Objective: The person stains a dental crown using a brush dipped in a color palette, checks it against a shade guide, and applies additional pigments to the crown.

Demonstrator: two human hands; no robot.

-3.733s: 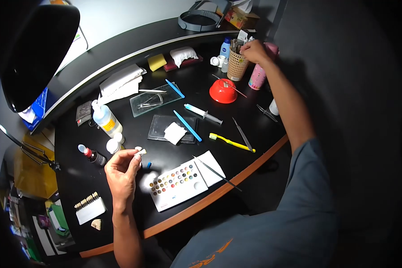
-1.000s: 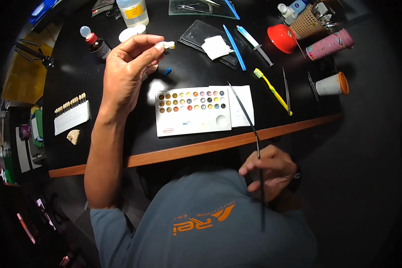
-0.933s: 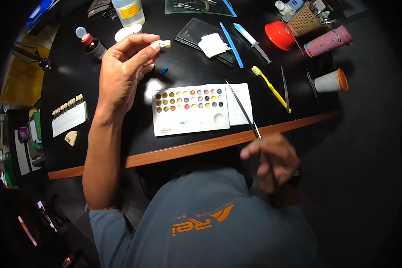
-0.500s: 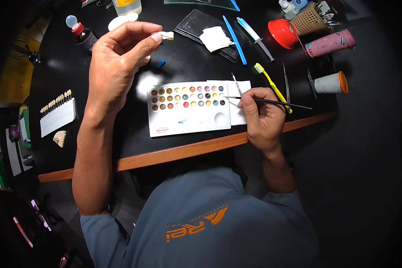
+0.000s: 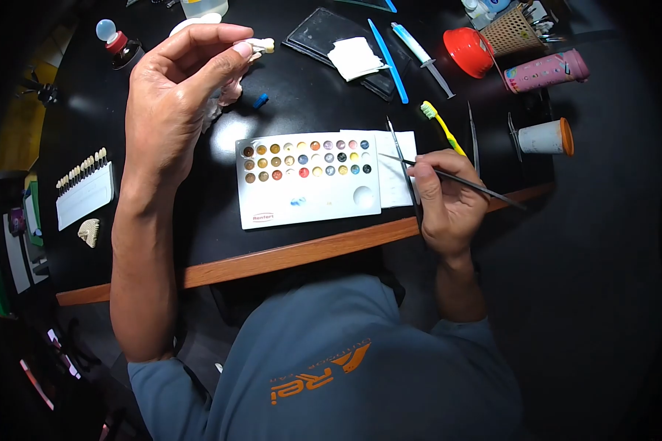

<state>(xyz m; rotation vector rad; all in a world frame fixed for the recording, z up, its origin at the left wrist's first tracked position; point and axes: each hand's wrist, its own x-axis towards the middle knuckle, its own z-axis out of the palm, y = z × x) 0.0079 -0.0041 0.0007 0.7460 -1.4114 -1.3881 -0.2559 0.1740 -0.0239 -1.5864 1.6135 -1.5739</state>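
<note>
My left hand (image 5: pixel 171 99) is raised over the desk, thumb and fingers pinched on a small tooth-coloured dental piece (image 5: pixel 261 45). My right hand (image 5: pixel 452 206) grips a thin dark paintbrush (image 5: pixel 467 184), its fine tip pointing left beside the palette's right edge. Between the hands lies a white paint palette (image 5: pixel 309 213) with rows of small wells in many colours and blue smears on its lower part. A second brush (image 5: pixel 399 143) rests on white paper (image 5: pixel 390 192) at the palette's right, its lower end running behind my right hand.
Left stand a tooth shade guide (image 5: pixel 87 195) and a toothed cream piece (image 5: pixel 88 232). At the back are a dark bottle (image 5: pixel 127 53), a black case (image 5: pixel 309 37) and a syringe (image 5: pixel 423 59). A toothbrush (image 5: pixel 440 126), red bowl (image 5: pixel 467 53) and pink bottle (image 5: pixel 544 72) sit right.
My left hand has shifted up and left with the dental piece, baring a crumpled pinkish thing behind it. The right hand's brush has moved slightly right, its tip now off the palette edge.
</note>
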